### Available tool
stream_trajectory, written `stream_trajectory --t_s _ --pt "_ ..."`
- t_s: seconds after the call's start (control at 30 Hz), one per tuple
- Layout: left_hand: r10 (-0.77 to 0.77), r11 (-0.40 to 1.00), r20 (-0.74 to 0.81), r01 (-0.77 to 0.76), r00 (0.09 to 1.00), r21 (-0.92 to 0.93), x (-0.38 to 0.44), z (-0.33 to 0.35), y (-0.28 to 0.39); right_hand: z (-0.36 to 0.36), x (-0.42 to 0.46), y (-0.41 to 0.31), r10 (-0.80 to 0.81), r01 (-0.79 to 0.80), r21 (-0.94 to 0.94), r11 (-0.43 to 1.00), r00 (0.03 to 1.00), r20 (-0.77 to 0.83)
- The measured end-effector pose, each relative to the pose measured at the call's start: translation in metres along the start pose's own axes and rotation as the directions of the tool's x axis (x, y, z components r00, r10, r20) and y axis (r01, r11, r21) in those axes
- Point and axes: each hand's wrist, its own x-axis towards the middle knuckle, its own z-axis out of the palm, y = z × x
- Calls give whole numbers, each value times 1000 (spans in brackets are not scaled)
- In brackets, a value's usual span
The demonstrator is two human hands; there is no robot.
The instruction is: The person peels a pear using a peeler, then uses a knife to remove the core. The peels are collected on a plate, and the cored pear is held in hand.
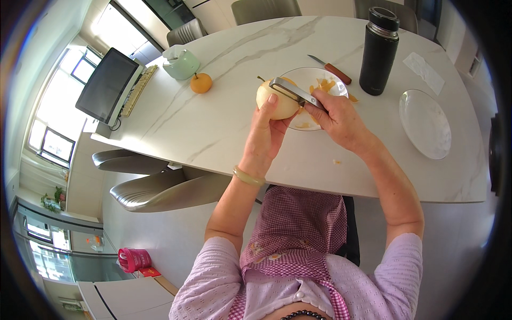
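Observation:
My left hand (pixel 264 124) cups a mostly peeled pear (pixel 276 105), pale and round, its stem pointing up to the left. In my right hand (pixel 342 120) is a metal peeler (pixel 300 93), its blade lying against the pear's upper side. Below them a glass plate (pixel 316 72) holds several strips of orange-brown peel (pixel 323 85). One more strip hangs over the plate's right rim. Just behind the plate lies a paring knife (pixel 337 73) with a reddish-brown handle, its blade pointing to the far left.
A black thermos bottle (pixel 379 52) stands right of the knife. Near the right edge are a second glass plate (pixel 425 124) and a tissue (pixel 424 73). Leftward on the marbled table (pixel 192 124) are an unpeeled pear (pixel 201 83), a green tissue box (pixel 181 65), a keyboard (pixel 139 91) and a monitor (pixel 109 86).

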Motion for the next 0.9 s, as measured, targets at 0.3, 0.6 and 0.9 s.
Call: stream_trajectory --t_s 0.3,0.6,0.9 --pt "-14 999 74 11 997 40 -5 -9 -4 -24 4 2 193 -212 106 972 967 165" --pt "-93 993 396 55 914 106 -8 -25 17 -33 11 40 226 -223 -40 974 970 86" --pt "-68 984 171 37 983 176 -1 -21 26 -21 11 34 195 -212 -273 938 977 -88"
